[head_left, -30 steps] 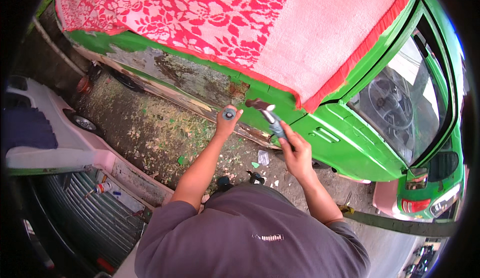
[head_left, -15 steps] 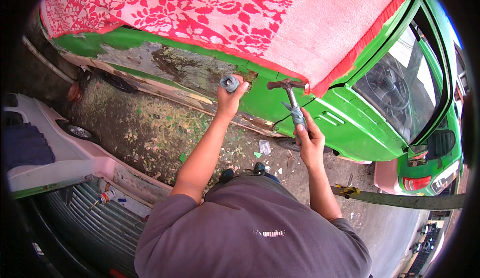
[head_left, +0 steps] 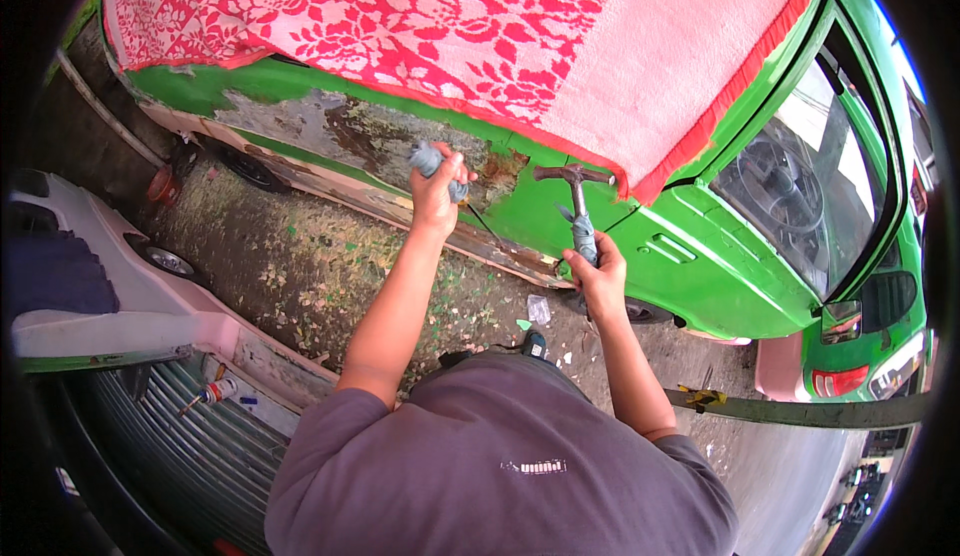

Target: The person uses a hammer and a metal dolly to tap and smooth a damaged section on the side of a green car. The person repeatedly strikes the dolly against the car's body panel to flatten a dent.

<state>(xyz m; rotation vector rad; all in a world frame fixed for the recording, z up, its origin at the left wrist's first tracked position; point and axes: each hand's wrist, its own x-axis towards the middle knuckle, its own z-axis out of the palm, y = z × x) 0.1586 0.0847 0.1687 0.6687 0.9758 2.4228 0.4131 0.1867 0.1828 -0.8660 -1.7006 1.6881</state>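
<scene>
My left hand (head_left: 434,196) is closed round a hand tool (head_left: 426,160) with a thick grey wrapped grip. A thin dark shaft extends from below the fist toward the lower right; I cannot make out its tip. To its right, my right hand (head_left: 601,278) grips a hammer (head_left: 582,236) by its grey-wrapped handle. The hammer's rusty head points up, away from me, in front of the green van panel. Ahead of both hands is the side of a green van (head_left: 545,214). Behind the left hand lies a scraped patch (head_left: 325,134) of bare, rusty metal.
A red and pink floral blanket (head_left: 400,26) drapes over the van. Paint chips (head_left: 300,256) litter the ground by a clear plastic piece (head_left: 539,308). A pale vehicle (head_left: 160,301) stands at left, with a can (head_left: 217,391) behind me. A metal bar (head_left: 800,411) runs at right.
My left hand has turned the wrapped tool from end-on to slanting and shifted slightly left and down. My right hand has moved a little left and down with the hammer.
</scene>
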